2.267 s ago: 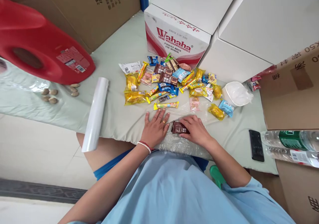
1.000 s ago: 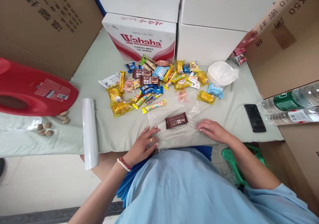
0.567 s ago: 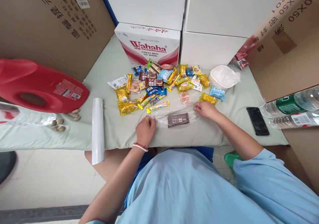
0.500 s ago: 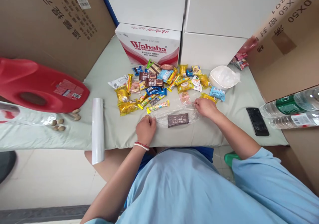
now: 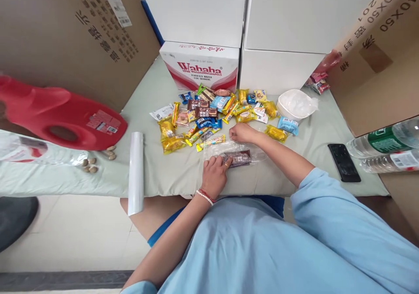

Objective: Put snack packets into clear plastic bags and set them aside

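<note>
A flat brown snack packet (image 5: pixel 241 158) lies on a crumpled sheet of clear plastic film (image 5: pixel 260 154) near the table's front edge. My left hand (image 5: pixel 214 175) is at the packet's left end, fingers bent over the film and one ringed finger pressing on the packet. Just behind the packet, my right hand (image 5: pixel 242 132) is closed, its fingertips down at the film's far side; what they pinch is hidden. A yellow candy stick (image 5: pixel 211 143) lies beyond my left hand. Further back is a pile of wrapped snacks, including brown cocoa packets (image 5: pixel 206 110).
At left lie a roll of film (image 5: pixel 136 172), a red jug (image 5: pixel 65 119) and several brown nuts (image 5: pixel 89 165). A white bowl with a plastic bag (image 5: pixel 296 104), a phone (image 5: pixel 344 162) and water bottles (image 5: pixel 386 141) are at right. A Wahaha box (image 5: pixel 203 69) stands behind.
My left hand has moved right from the film's left edge onto the brown packet. My right hand has moved left, covering where a pink packet lay. The camera view has shifted slightly.
</note>
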Available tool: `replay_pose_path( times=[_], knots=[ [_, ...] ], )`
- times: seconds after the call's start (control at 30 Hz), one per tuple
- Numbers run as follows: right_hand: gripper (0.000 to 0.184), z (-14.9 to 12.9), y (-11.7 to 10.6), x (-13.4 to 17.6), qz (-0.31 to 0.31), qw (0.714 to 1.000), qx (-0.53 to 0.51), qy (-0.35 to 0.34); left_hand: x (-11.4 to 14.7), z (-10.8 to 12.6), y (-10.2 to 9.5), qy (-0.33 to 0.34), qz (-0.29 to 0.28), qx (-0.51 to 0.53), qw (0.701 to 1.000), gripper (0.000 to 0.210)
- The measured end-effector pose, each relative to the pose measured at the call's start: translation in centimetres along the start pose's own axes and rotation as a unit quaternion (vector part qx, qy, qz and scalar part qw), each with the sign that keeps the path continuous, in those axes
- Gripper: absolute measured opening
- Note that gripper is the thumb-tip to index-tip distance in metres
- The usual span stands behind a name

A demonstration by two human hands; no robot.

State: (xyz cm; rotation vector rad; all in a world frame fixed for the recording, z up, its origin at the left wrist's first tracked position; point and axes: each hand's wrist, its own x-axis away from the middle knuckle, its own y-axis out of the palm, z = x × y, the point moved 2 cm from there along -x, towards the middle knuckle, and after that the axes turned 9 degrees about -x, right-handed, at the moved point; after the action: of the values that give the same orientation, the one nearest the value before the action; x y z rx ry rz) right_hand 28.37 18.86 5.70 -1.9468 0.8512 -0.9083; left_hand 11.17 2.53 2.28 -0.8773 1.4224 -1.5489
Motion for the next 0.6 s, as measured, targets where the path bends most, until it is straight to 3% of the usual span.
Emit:
replay_pose_path(
  times=[0.13, 0.23, 0.4, 0.47, 0.6],
  knots=[
    [0.022, -1.3, 0.3, 4.2, 0.032, 0.995, -0.012, -0.094, -0.6, 0.2, 0.5, -0.017, -0.012, -0.009, 1.000, 0.057],
    [0.025, -2.0, 2.8, 8.1, 0.034, 0.983, -0.021, -0.177, -0.3, 0.0, 0.9, -0.019, 0.002, 0.013, 1.000, 0.055],
    [0.026, -1.9, 7.8, 11.4, 0.021, 0.986, 0.002, -0.168, 1.6, -2.4, 2.1, -0.028, 0.064, 0.181, 0.981, 0.045],
    [0.025, -2.0, 8.6, 11.7, 0.036, 0.986, 0.009, -0.160, 2.4, -4.1, 2.4, -0.098, 0.122, 0.259, 0.953, 0.036],
    [0.045, -2.9, 8.6, 11.7, 0.045, 0.987, 0.002, -0.152, 2.5, -6.9, 2.2, -0.341, 0.224, 0.293, 0.865, 0.023]
  ],
)
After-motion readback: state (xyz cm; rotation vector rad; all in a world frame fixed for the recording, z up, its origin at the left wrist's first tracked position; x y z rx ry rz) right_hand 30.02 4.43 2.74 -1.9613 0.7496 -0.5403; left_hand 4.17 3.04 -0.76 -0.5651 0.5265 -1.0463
